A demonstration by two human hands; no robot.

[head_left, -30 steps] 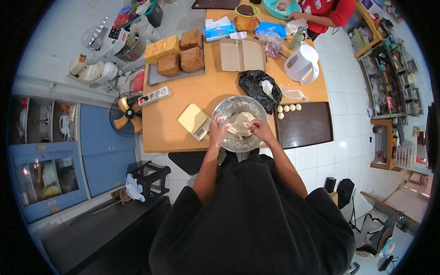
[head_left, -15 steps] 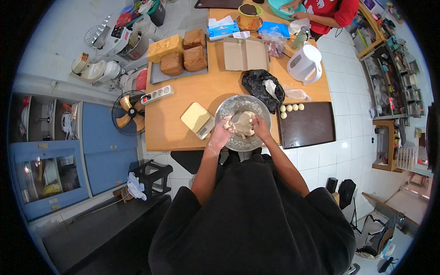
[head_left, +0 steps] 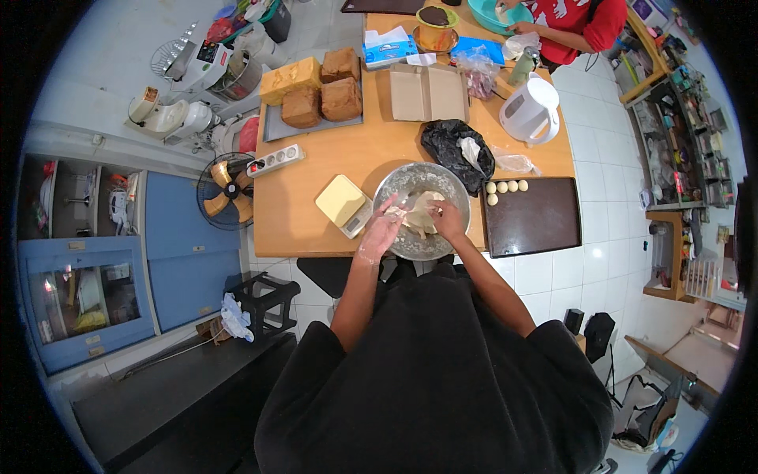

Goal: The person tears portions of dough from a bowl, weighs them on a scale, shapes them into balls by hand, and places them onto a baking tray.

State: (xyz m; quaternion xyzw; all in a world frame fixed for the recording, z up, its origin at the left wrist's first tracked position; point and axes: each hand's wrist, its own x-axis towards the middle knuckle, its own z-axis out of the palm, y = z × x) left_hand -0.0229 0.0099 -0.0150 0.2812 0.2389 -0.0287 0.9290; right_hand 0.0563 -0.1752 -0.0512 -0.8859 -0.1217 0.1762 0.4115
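A round metal bowl, its inside smeared with flour, stands near the table's front edge. Over it, pale sticky dough hangs between my two hands. My right hand is closed, pinching the dough at its right side. At the bowl's left, my floury left hand has its fingers loosely curved around a bit of dough. Left of the bowl sits a white kitchen scale with a pale yellow square piece on top. Several dough balls lie in a dark baking tray to the right.
A crumpled black plastic bag lies right behind the bowl. Farther back are brown loaves on a tray, an open cardboard box, a white kettle and a power strip. Another person in a red shirt works at the far right.
My left hand's fingers have loosened and straightened somewhat. The dough between my hands has changed shape, while my right hand keeps its pinch. The whole view has shifted slightly.
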